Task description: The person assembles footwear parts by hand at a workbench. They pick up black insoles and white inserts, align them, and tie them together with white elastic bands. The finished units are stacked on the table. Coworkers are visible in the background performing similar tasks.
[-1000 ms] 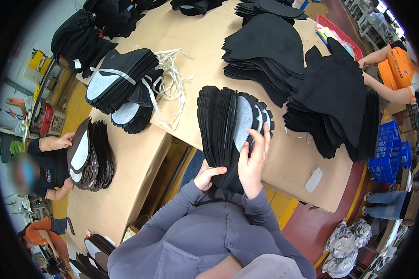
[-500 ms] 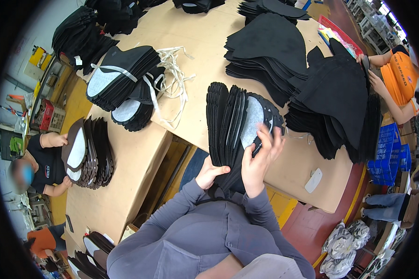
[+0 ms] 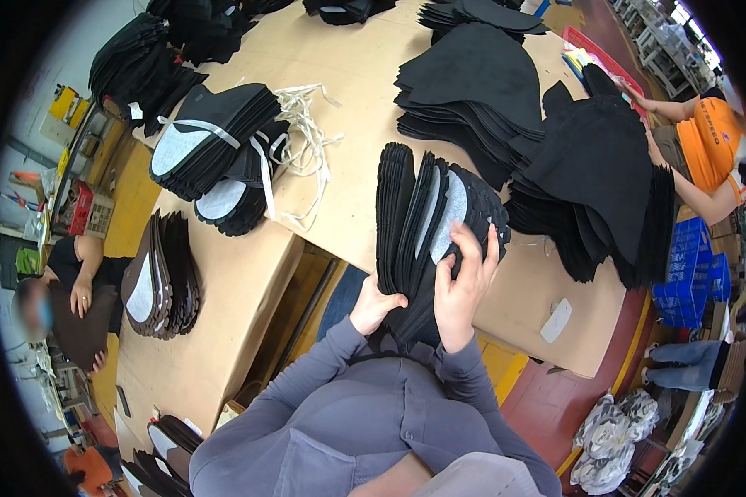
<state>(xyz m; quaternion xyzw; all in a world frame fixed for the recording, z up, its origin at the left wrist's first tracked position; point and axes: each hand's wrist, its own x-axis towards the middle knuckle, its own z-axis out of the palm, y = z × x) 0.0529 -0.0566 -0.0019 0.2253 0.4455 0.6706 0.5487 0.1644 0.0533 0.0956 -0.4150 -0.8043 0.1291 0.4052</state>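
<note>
Upright in front of my body is a fanned stack of black cut fabric pieces, some with light grey patches. My left hand is closed round its lower left edge, thumb across the front. My right hand lies against the right part of the stack, thumb and fingers apart, fingertips touching the pieces beside a grey patch. The lower end of the stack is partly hidden between my wrists.
Tied black bundles and loose white straps lie left on the table. Large black stacks are at right, near a white tag. A brown stack stands near a co-worker at left; another person works at right.
My right fingers have shifted slightly over the fanned pieces, and the stack leans a little further right. At left the co-worker's hands have left the brown stack and now handle a brown piece.
</note>
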